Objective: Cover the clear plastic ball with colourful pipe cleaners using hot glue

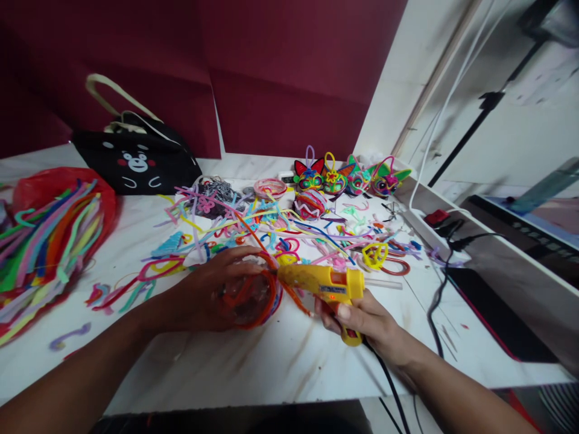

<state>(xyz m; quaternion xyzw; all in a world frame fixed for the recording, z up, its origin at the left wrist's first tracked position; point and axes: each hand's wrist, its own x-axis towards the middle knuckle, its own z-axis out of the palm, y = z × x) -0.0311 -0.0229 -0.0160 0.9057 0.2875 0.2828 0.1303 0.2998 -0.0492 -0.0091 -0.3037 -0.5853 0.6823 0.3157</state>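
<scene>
My right hand (357, 316) is wrapped round the grip of a yellow hot glue gun (316, 282), which has a small lit red light. A clear glue stick (384, 283) pokes out of its back. My left hand (212, 289) grips a clear plastic ball (251, 298) ringed with orange pipe cleaner. The gun's nozzle meets the orange rim of the ball, or is very close to it. From the rim a loose end of orange pipe cleaner (296, 299) slants down to the right, below the gun.
Pipe cleaner pieces (253, 223) litter the table's middle. Decorated cat-ear ornaments (335, 178) stand at the back beside a wrapped ball (310, 205). At left are a red bag of pipe cleaners (106, 199) and a black bag (136, 160). The gun's cord (384, 367) drops over the front edge.
</scene>
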